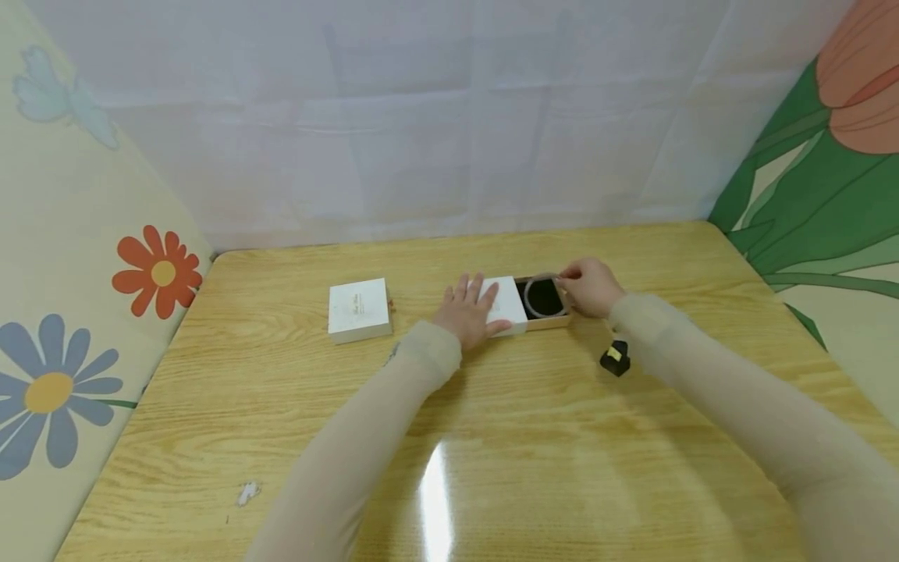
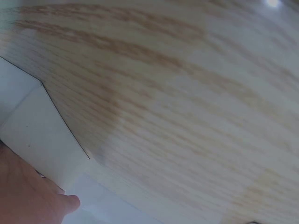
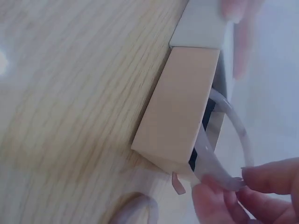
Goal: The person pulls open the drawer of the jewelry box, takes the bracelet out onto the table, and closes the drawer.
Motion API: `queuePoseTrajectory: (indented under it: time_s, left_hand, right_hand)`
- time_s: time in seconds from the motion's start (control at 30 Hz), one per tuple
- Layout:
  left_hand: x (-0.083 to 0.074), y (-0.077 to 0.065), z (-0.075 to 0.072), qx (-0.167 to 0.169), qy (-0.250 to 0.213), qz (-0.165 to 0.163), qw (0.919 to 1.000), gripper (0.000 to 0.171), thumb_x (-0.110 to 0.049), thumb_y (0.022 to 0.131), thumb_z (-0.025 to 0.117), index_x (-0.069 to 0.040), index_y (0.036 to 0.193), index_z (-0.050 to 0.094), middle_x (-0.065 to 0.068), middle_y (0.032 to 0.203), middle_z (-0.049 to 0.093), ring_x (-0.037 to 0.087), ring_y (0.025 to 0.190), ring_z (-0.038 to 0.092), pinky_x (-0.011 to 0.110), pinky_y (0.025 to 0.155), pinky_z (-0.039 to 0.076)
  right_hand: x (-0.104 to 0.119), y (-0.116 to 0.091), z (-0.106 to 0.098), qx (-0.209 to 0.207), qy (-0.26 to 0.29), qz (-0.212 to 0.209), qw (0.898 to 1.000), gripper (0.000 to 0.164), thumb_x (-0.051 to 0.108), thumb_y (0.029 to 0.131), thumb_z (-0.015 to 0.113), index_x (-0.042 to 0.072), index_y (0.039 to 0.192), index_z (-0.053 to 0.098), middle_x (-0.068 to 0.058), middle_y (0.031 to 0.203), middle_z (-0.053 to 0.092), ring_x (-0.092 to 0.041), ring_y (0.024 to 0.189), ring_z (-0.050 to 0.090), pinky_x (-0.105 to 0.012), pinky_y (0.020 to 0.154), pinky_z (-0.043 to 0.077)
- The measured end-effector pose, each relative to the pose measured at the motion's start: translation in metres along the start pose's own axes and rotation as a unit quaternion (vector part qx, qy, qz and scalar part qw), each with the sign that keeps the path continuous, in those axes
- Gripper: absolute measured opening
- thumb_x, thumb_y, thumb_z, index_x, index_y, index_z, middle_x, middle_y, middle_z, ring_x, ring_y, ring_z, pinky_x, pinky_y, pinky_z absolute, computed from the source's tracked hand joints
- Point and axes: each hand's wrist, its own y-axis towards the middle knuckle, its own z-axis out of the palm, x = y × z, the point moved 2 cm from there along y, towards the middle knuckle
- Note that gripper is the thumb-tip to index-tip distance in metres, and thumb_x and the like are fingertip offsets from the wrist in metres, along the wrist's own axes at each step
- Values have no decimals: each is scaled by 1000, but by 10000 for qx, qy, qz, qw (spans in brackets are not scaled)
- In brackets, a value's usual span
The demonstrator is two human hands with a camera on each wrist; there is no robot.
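A white slide-out box stands near the back of the table, with its pinkish-tan drawer pulled out to the right. My left hand rests on the white sleeve with its fingers spread. Between thumb and fingers my right hand pinches a pale translucent bangle by its right side. The bangle is tilted, its far part over the drawer's black lining. In the right wrist view, its lower part dips behind the drawer wall. A small ribbon tab sticks out from the drawer's end.
A second white box with gold lettering sits to the left. Near the right forearm lies a small black object with a yellowish patch. A pale curved thing, kind unclear, shows low in the right wrist view. A white wall backs the table.
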Motion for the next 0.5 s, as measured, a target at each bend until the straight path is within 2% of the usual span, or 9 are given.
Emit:
queuePoseTrajectory:
  time_s: [0.1,0.33,0.43,0.5]
  left_hand:
    - [0,-1,0,-3,-11,6,10000,77,-64,98,21,-21,158,-2,10,161,-11,31,147,-9,48,117,4]
    - [-1,-2,-1,-9,-11,11,10000,77,-64,98,21,-21,157,-2,10,161,-11,31,147,-9,47,117,3]
    - [0,-1,1,-18,-1,11,10000,77,-65,98,20,-21,157,-3,11,161,-11,31,147,-9,47,117,3]
    - [0,0,2,-54,-26,9,10000,77,-65,98,20,-21,157,-2,11,161,-10,32,147,-9,46,117,3]
  right_hand:
    - [-1,-3,-1,-65,453,50,9989,28,4,99,50,-20,113,57,-26,98,63,-19,75,58,-27,62,49]
    - [2,-12,-3,-15,1172,115,9930,28,0,98,49,-24,114,53,-12,80,70,-8,67,63,-26,64,55]
    - [2,-15,-2,-16,1464,226,9890,29,-1,98,48,-24,115,50,-12,83,69,-6,67,64,-26,65,56]
    - [0,-16,-2,-33,1635,246,9862,30,-1,99,47,-24,118,47,-18,91,69,-5,69,65,-26,68,57]
